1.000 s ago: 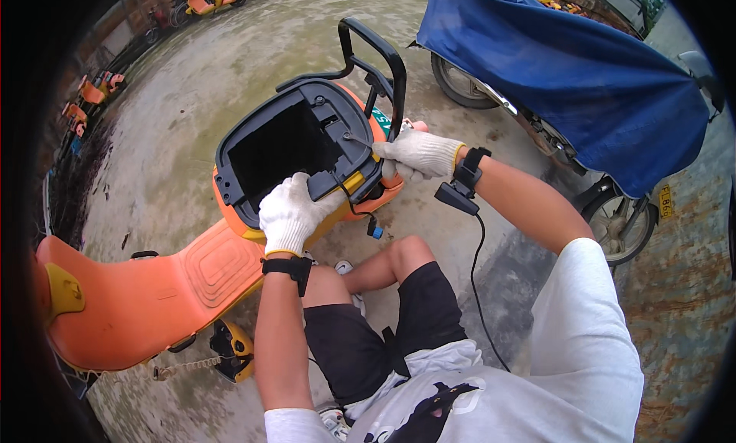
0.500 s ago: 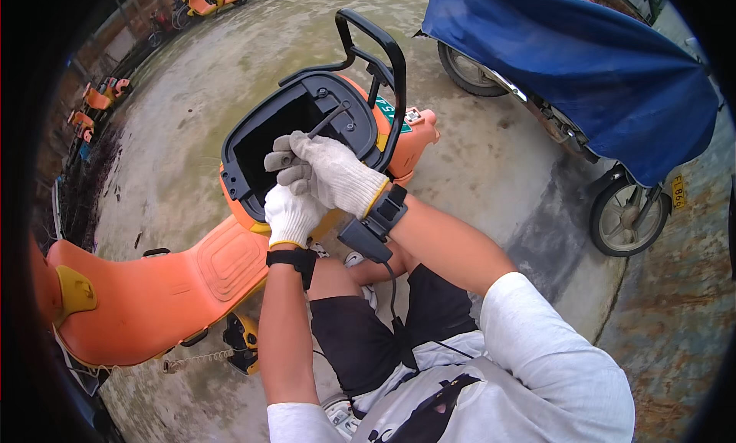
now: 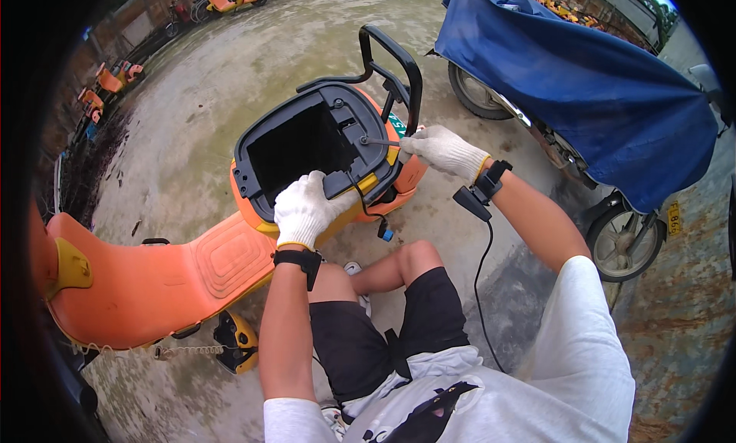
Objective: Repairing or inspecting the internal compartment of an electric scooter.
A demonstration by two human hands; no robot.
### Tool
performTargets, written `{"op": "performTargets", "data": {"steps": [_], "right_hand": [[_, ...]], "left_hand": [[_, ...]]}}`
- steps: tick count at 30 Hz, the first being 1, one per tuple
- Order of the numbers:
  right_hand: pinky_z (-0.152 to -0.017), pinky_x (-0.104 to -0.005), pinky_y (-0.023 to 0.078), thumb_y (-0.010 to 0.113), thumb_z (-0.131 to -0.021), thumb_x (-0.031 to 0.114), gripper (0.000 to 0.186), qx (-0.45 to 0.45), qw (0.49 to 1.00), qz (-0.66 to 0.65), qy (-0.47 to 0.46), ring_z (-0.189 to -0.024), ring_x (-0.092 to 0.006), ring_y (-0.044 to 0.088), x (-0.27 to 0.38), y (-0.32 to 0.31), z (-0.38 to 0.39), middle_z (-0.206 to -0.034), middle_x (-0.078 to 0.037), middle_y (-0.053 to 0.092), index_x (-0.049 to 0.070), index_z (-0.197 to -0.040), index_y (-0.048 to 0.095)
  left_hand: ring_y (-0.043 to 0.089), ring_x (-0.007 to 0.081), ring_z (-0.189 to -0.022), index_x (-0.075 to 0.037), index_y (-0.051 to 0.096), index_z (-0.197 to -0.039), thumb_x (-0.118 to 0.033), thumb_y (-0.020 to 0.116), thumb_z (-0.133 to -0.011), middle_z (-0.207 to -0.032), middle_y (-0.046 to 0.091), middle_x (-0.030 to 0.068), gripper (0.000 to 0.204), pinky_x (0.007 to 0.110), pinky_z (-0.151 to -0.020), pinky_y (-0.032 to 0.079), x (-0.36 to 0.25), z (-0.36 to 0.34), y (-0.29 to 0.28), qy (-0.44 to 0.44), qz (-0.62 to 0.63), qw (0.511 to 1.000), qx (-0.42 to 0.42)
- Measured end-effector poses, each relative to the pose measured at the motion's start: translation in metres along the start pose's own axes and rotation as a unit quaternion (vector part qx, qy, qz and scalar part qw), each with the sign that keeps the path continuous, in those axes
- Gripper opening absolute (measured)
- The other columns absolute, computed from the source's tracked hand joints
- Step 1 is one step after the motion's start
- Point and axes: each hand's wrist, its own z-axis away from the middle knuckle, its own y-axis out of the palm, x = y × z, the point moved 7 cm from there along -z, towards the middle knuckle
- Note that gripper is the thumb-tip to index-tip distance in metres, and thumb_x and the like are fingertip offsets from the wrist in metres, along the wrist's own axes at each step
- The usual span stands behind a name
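Observation:
In front of me stands an orange scooter with an uncovered storage compartment (image 3: 257, 140), dark inside with a black rim. My right hand (image 3: 443, 151), in a white knit glove, pinches a slim metal wrench (image 3: 381, 142). Its far end meets a bolt (image 3: 364, 140) on the rim's right side, beside the black grab rail (image 3: 418, 79). My left hand (image 3: 303, 209), also gloved, is closed over the compartment's near rim; its fingertips are partly hidden. Between the hands, a black cable (image 3: 360, 190) with a blue-ended connector (image 3: 385, 232) hangs over the side.
The scooter's orange footboard and front (image 3: 153, 282) extend to the left. A yellow and black helmet (image 3: 236, 343) hangs below by a coiled cord. At the right, a motorcycle stands under a blue cover (image 3: 567, 75). More orange scooters (image 3: 111, 79) are parked far off.
My right hand has moved right, away from the left hand, and the wrench's end now sits at the rim bolt. My left hand has come onto the near rim. The hanging cable is now visible.

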Motion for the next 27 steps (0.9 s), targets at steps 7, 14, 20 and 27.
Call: {"op": "performTargets", "data": {"steps": [7, 14, 20, 27], "right_hand": [[-0.046, -0.03, 0.032, 0.064, -0.091, 0.037, 0.036, 0.079, 0.994, -0.072, 0.0, -0.048, -0.0115, 0.038, -0.013, 0.001, -0.029, -0.056, 0.001, 0.046, 0.005, -0.08, 0.074], [-0.039, -0.0229, 0.03, 0.052, -0.105, 0.038, 0.04, 0.14, 0.968, -0.199, 0.054, -0.044, -0.006, 0.041, -0.007, 0.058, -0.004, -0.061, 0.003, 0.054, 0.005, -0.088, 0.067], [-0.043, -0.0244, 0.042, 0.042, -0.106, 0.023, 0.025, 0.229, 0.789, -0.564, 0.081, -0.056, -0.0166, 0.058, 0.059, 0.146, -0.012, -0.092, -0.015, 0.069, 0.002, -0.109, 0.056], [-0.049, -0.0248, 0.054, 0.044, -0.105, 0.014, 0.017, 0.181, 0.606, -0.771, 0.072, -0.069, -0.0203, 0.069, 0.085, 0.151, -0.08, -0.092, -0.014, 0.066, 0.001, -0.107, 0.055]], "left_hand": [[0.071, 0.0321, -0.103, -0.007, 0.071, -0.115, -0.06, 0.071, -0.077, -0.108, 0.074, 0.015, 0.066, 0.04, -0.092, 0.055, -0.001, -0.002, 0.004, 0.01, -0.009, 1.0, -0.005], [0.071, 0.0304, -0.1, -0.007, 0.07, -0.11, -0.065, 0.073, -0.074, -0.103, 0.073, 0.0138, 0.068, 0.041, -0.086, 0.057, 0.004, -0.006, 0.006, 0.025, -0.012, 0.999, -0.03], [0.072, 0.0308, -0.099, -0.016, 0.073, -0.113, -0.036, 0.078, -0.079, -0.107, 0.073, 0.0143, 0.04, 0.038, -0.086, 0.057, 0.01, -0.006, 0.011, 0.109, -0.002, 0.991, -0.082], [0.073, 0.0379, -0.09, -0.003, 0.075, -0.09, -0.045, 0.079, -0.077, -0.092, 0.074, 0.021, 0.044, 0.044, -0.078, 0.059, 0.007, -0.024, 0.038, -0.022, 0.008, 0.999, -0.047]]}}
